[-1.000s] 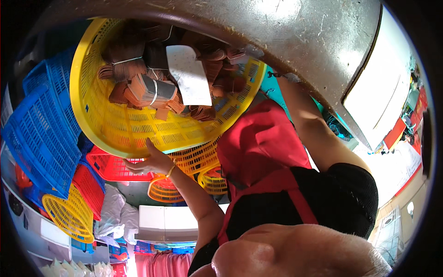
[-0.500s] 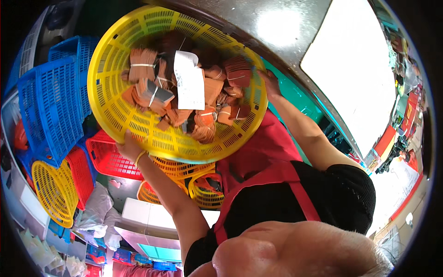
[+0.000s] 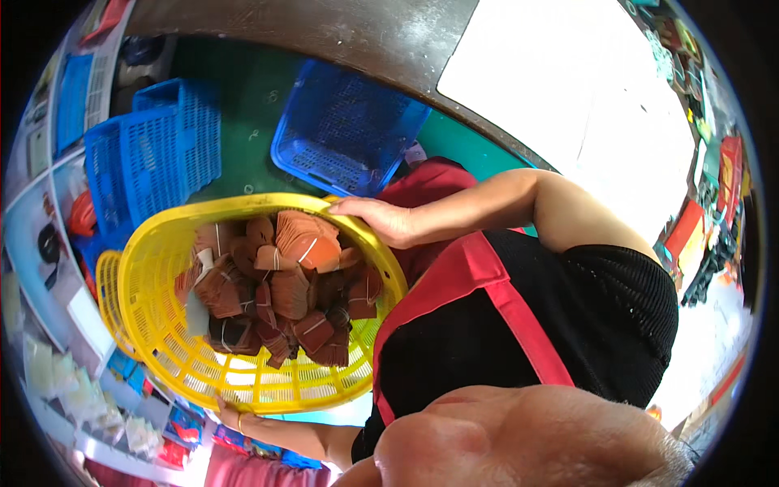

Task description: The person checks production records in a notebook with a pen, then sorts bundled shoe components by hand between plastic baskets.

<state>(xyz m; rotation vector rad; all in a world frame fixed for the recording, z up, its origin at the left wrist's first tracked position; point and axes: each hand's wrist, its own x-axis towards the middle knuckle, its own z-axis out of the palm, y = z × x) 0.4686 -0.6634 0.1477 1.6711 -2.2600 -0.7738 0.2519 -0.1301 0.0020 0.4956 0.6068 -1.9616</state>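
A yellow plastic basket (image 3: 159,307) is held up in front of me, tilted so its inside shows. Bundles of brown and orange-tan flat pieces (image 3: 290,294), tied with pale bands, are heaped in it. My right hand (image 3: 380,221) grips the rim on the upper right side, thumb and fingers closed over the edge. At the lower left rim is my left hand (image 3: 230,415), a yellow band on its wrist; its fingers hook onto the basket's edge and are partly hidden by it.
An open blue basket (image 3: 345,130) stands on the green floor beyond, against a dark worktable (image 3: 341,31) with a white sheet (image 3: 560,89) on it. Blue baskets (image 3: 154,146) are stacked at the left. Another yellow basket's rim (image 3: 107,300) shows behind mine.
The yellow basket has moved lower and swung round, with both hands still on it. The white paper on the bundles is out of sight. A blue basket on the floor has come into view.
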